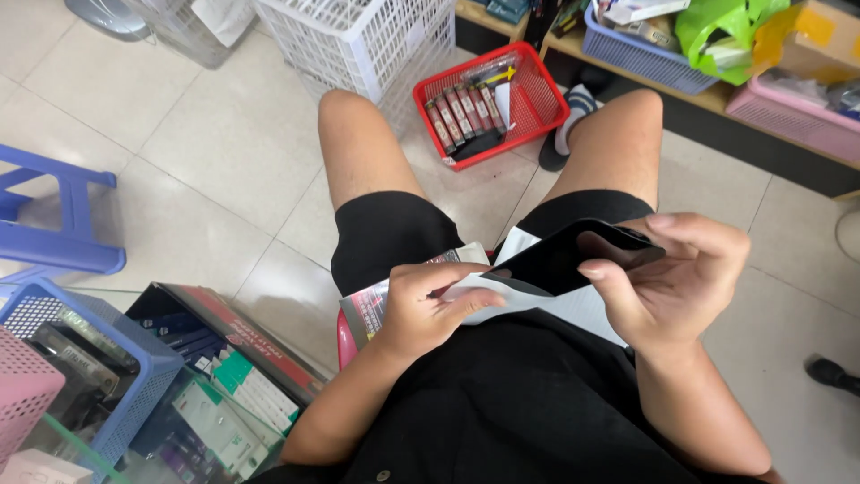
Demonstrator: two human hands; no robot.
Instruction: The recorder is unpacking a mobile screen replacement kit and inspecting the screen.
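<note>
While the person sits over the tiled floor (pixel 215 152), the right hand (pixel 676 278) is closed around a flat glossy black case (pixel 573 255), thumb on its near edge; the left hand (pixel 425 309) pinches a white and red printed packet (pixel 381 305) on the lap, at 9 o'clock of the case, touching; judged: support the case from beneath, keep the packet mouth spread; red plastic basket (pixel 537 94) at 12 o'clock, well apart.

Both hands meet over the lap, left hand (pixel 421 309) curled, right hand (pixel 676 273) fingers pinching.
</note>
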